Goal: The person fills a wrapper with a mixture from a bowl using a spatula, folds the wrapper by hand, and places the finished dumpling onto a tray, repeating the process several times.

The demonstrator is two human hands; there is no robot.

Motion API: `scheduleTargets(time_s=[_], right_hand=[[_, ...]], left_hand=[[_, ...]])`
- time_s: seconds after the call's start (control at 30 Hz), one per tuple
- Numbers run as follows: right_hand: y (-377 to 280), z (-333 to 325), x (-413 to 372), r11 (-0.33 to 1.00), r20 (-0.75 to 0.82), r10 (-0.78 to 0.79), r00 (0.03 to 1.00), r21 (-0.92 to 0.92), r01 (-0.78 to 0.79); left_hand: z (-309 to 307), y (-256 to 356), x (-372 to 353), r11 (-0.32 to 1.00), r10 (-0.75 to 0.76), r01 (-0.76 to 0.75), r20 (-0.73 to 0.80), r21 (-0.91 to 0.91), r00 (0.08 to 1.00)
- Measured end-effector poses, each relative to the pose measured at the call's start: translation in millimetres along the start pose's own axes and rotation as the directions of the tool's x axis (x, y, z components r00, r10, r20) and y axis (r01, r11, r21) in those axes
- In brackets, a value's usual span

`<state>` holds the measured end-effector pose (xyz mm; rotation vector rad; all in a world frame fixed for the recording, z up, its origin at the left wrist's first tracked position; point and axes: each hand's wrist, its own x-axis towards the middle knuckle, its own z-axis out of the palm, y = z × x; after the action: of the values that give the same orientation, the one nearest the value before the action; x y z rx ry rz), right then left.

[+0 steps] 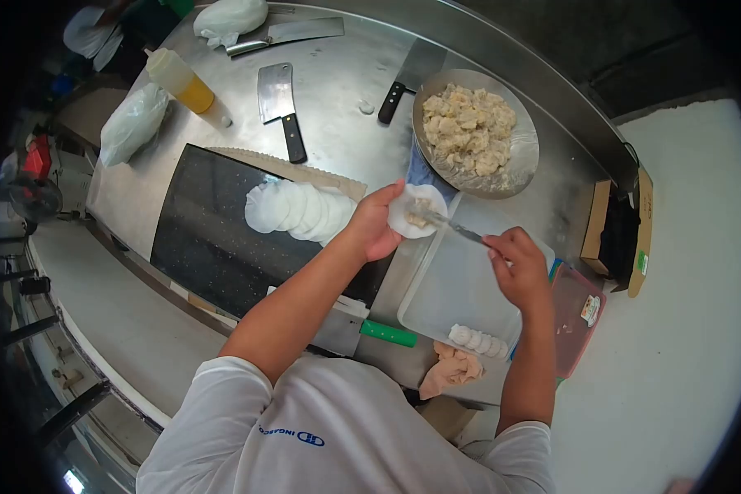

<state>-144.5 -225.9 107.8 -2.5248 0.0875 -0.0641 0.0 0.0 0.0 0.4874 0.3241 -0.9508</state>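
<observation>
My left hand (376, 222) holds a round white dumpling wrapper (401, 221), its fingers mostly hidden beneath. A dab of pale filling (420, 212) lies on the wrapper. My right hand (519, 267) is closed round the handle of a narrow metal spatula (463, 231), whose tip touches the filling. Beside my left forearm, a row of overlapping wrappers (292, 206) rests on a black speckled board (202, 222). Beyond my hands stands a metal bowl (525, 156) heaped with chunky filling (469, 128). Several finished dumplings (477, 340) line the near edge of a translucent tray (457, 288).
Two cleavers (277, 95) (305, 31) and a black-handled blade (393, 100) lie on the steel table (337, 90). A squeeze bottle (181, 80) and plastic bags (133, 123) stand left. A green-handled knife (387, 333) and a cloth (451, 370) are near my body; a cardboard box (640, 235) is right.
</observation>
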Motion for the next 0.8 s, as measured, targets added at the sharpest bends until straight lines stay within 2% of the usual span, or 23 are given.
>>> scheduleTargets(time_s=[0.07, 0.1, 0.17, 0.2, 0.27, 0.4, 0.47, 0.6, 0.7, 0.77, 0.8], right_hand=[[-1.7, 6.6, -5.7, 0.993, -0.021, -0.065, 0.998, -0.102, 0.062], [-0.5, 5.2, -6.7, 0.992, -0.048, -0.085, 0.995, -0.100, 0.080], [-7.6, -6.4, -15.1, 0.986, -0.057, -0.058, 0.997, -0.160, 0.048], [-12.5, -9.2, -19.2, 0.986, -0.053, -0.050, 0.997, -0.162, 0.040], [-21.2, -9.7, -21.0, 0.998, -0.159, -0.016, 0.987, -0.066, 0.005], [-18.1, -6.5, -17.4, 0.984, -0.096, -0.081, 0.992, -0.166, 0.064], [-23.4, -16.0, -13.8, 0.967, -0.099, -0.105, 0.990, -0.244, 0.078], [-27.2, -22.2, -4.3, 0.966, -0.083, -0.177, 0.981, -0.203, 0.158], [-15.2, -30.4, 6.7, 0.950, -0.043, -0.218, 0.975, -0.238, 0.202], [-11.2, -47.1, 19.0, 0.837, -0.152, 0.005, 0.988, -0.540, -0.087], [0.8, -52.2, 28.8, 0.836, -0.153, 0.008, 0.988, -0.541, -0.091]], left_hand=[[-3.4, -0.7, -1.4, 0.998, -0.055, 0.056, 0.054, -0.009, 0.997], [-3.2, 3.3, 1.1, 0.999, -0.038, 0.037, 0.069, 0.016, 0.997], [-8.6, 0.5, -3.7, 0.999, -0.042, 0.043, 0.061, -0.023, 0.997], [-7.5, -2.4, -9.8, 0.998, -0.050, 0.052, 0.060, -0.026, 0.997], [-3.3, -1.3, -14.8, 0.997, -0.051, 0.055, 0.099, -0.047, 0.994], [-4.2, -1.2, -20.0, 0.996, -0.093, 0.092, 0.182, 0.014, 0.979], [-2.8, -1.9, -23.3, 1.000, -0.002, 0.002, 0.057, -0.007, 0.998], [-5.7, 0.2, -32.0, 0.999, -0.009, 0.012, 0.064, -0.033, 0.998], [-7.9, 1.3, -35.9, 0.999, 0.044, -0.043, 0.043, -0.022, 0.998], [-7.3, 1.6, -38.3, 0.981, 0.190, -0.192, -0.067, -0.025, 0.980], [-8.2, 1.7, -39.0, 0.982, 0.186, -0.188, -0.066, -0.025, 0.980]])
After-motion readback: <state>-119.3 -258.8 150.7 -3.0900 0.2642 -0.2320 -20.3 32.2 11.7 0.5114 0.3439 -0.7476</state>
